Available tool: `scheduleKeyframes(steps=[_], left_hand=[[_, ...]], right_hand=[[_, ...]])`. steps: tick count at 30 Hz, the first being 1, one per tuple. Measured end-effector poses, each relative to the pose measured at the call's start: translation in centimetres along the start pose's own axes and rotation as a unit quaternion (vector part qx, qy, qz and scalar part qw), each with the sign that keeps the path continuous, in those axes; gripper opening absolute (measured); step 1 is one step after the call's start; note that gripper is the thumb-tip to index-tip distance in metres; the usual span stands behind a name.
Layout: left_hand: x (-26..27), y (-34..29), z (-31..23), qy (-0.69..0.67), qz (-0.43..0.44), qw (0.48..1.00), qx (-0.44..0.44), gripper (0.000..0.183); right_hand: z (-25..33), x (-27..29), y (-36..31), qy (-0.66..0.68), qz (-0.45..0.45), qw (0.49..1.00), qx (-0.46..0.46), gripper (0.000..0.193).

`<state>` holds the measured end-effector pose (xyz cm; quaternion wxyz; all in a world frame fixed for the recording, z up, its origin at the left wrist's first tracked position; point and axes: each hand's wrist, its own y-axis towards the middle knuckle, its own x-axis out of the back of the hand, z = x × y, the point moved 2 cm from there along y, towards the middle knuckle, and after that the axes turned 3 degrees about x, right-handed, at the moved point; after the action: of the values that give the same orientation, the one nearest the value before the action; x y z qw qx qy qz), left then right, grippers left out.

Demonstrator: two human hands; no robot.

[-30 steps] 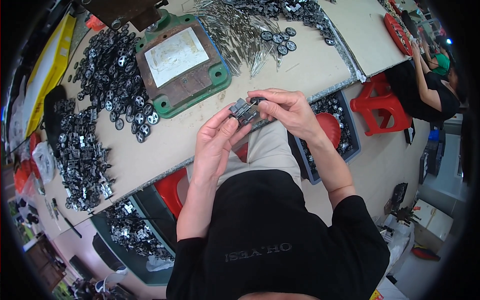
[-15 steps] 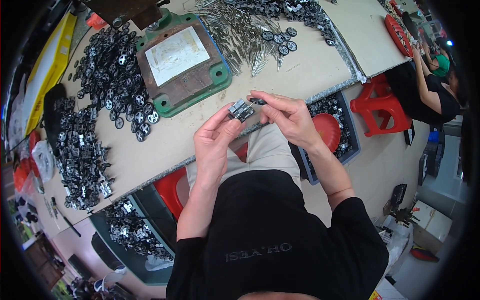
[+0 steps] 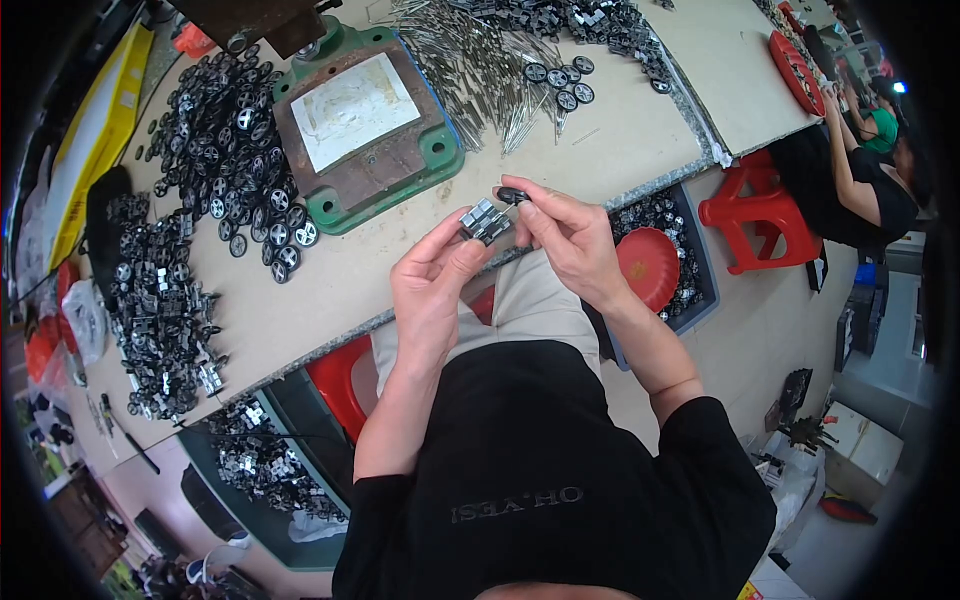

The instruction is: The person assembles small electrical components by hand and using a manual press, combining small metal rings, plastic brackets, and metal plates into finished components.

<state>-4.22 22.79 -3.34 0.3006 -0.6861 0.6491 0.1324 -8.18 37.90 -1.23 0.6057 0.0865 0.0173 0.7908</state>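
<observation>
Between thumb and fingers, my left hand (image 3: pixel 430 275) holds a small silver-and-black block-like toy part (image 3: pixel 484 221) just past the table's front edge. My right hand (image 3: pixel 568 238) pinches a small black toy wheel (image 3: pixel 512 195) close to the upper right corner of that part. Whether the wheel touches the part, I cannot tell. Both hands are above my lap. A heap of black wheels with silver spokes (image 3: pixel 222 150) lies on the table to the left. Several more wheels (image 3: pixel 567 100) lie beside a spread of thin metal rods (image 3: pixel 490 85).
A green press base (image 3: pixel 440 150) with a white plate (image 3: pixel 355 110) stands on the table. Small assembled parts (image 3: pixel 165 300) are piled at left. Bins of parts (image 3: pixel 712 290) sit below the edge, one holding a red dish (image 3: pixel 650 268). A red stool (image 3: pixel 755 215) and another person are at right.
My right hand has tilted the wheel and raised it slightly, so more of it shows. My left hand has shifted very slightly right with the part.
</observation>
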Motion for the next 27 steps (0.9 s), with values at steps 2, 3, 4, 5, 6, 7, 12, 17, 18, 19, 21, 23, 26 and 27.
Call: scheduleKeyframes(steps=[2,3,4,5,6,7,12,17,18,19,21,23,26,27], left_hand=[[0.1,0.0,0.1,-0.002,-0.002,1.0,0.0,0.032],[0.1,0.1,0.2,-0.003,-0.004,1.0,0.0,0.032],[0.1,0.0,0.1,-0.003,-0.004,1.0,0.0,0.032],[0.1,0.0,0.0,-0.014,-0.007,1.0,0.004,0.035],[0.1,0.0,0.0,-0.024,-0.01,1.0,0.008,0.038],[0.1,0.0,0.0,-0.025,-0.009,1.0,0.008,0.038],[-0.2,-0.1,0.1,0.093,-0.032,0.989,-0.108,0.034],[-0.2,-0.7,-0.3,0.265,-0.049,0.951,-0.15,0.033],[-0.4,-0.9,-0.4,0.385,-0.058,0.902,-0.188,0.033],[-0.5,-0.9,-0.3,0.385,-0.059,0.902,-0.189,0.033],[-1.0,-1.1,-0.5,0.437,-0.05,0.841,-0.315,0.032],[0.3,-0.8,-0.1,0.307,-0.048,0.927,-0.211,0.032],[1.4,-0.6,-0.4,0.089,-0.015,0.994,-0.054,0.032],[1.5,-0.6,-0.6,0.012,0.013,1.0,-0.008,0.033]], right_hand=[[-0.1,-0.1,-0.1,-0.001,-0.005,1.0,-0.003,0.027],[-0.1,-0.1,-0.2,0.001,-0.011,1.0,-0.006,0.028],[-0.1,-0.2,-0.3,0.003,-0.016,1.0,-0.01,0.028],[-0.1,-0.3,-0.3,0.003,-0.015,1.0,-0.01,0.028],[-0.1,-0.3,-0.3,0.008,-0.016,1.0,-0.01,0.028],[-0.1,-0.3,-0.3,0.011,-0.017,1.0,-0.011,0.028],[-0.2,-1.3,-0.8,-0.109,-0.067,0.989,0.076,0.028],[0.0,-1.3,-1.2,-0.098,-0.062,0.993,0.012,0.027],[-0.1,-1.2,-1.3,-0.103,-0.063,0.993,0.001,0.027],[-0.1,-1.2,-1.3,-0.107,-0.062,0.992,-0.009,0.028],[-0.2,-1.0,-1.2,-0.158,-0.064,0.983,0.067,0.028],[0.4,-0.5,-0.6,-0.206,-0.063,0.966,0.144,0.029],[1.7,1.2,0.4,-0.102,0.122,0.986,0.056,0.032],[2.0,1.6,0.7,-0.102,0.121,0.986,0.056,0.032]])
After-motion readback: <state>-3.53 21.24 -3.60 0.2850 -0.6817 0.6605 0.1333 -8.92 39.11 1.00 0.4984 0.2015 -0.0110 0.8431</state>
